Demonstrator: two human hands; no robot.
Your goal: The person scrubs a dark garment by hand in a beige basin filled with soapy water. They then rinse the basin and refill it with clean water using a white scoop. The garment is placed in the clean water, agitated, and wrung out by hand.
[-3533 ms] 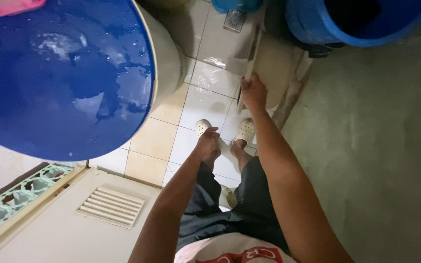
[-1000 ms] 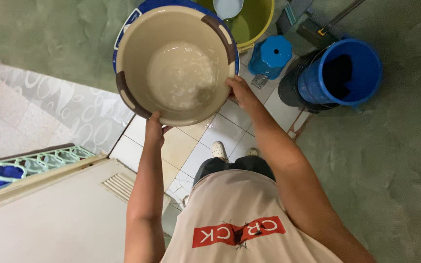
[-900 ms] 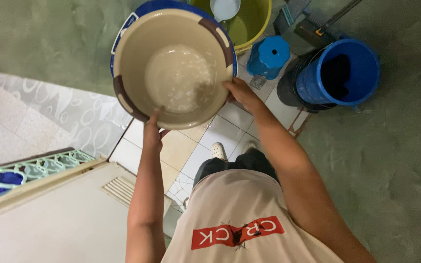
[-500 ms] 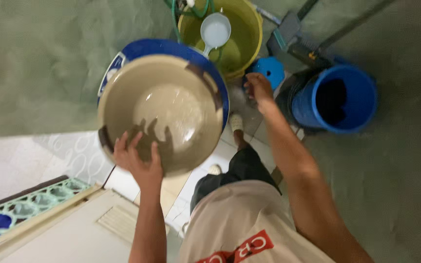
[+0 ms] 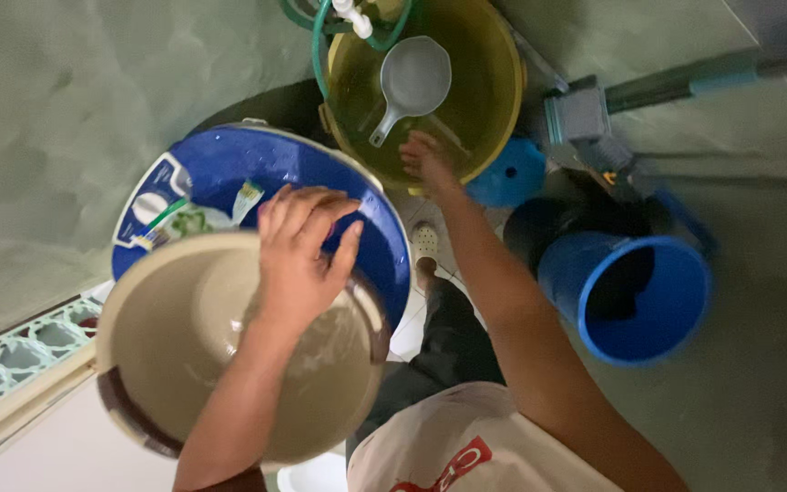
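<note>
Two hands are busy. The left hand (image 5: 301, 260) lies on the far rim of a big tan basin (image 5: 184, 364), with its fingers (image 5: 298, 211) spread a little and curled over the edge, and the thumb out to the side. It holds the basin all alone. The basin is tipped toward the person and has a bit of wet shine inside. It sits low on the left, resting over a round blue lid (image 5: 229, 173) on a big drum. The right hand (image 5: 427, 159) is stretched out to the rim of a yellow bucket (image 5: 494, 91). Its fingers look loosely bent and touch the near edge, but I cannot tell if they grip it. A moment ago the basin was higher up and the left hand held its near side from below; now the hand is on top of the far rim and the basin is lower. The right hand was in the air near the blue stool (image 5: 514, 173) and has now come to the bucket. A grey dipper (image 5: 409, 84) floats in the yellow bucket, under a green hose (image 5: 321, 46). A blue bucket (image 5: 639, 296) stands on the right. One white shoe (image 5: 424, 241) shows on the tiled floor (image 5: 409, 319). The left arm hides part of the basin.
</note>
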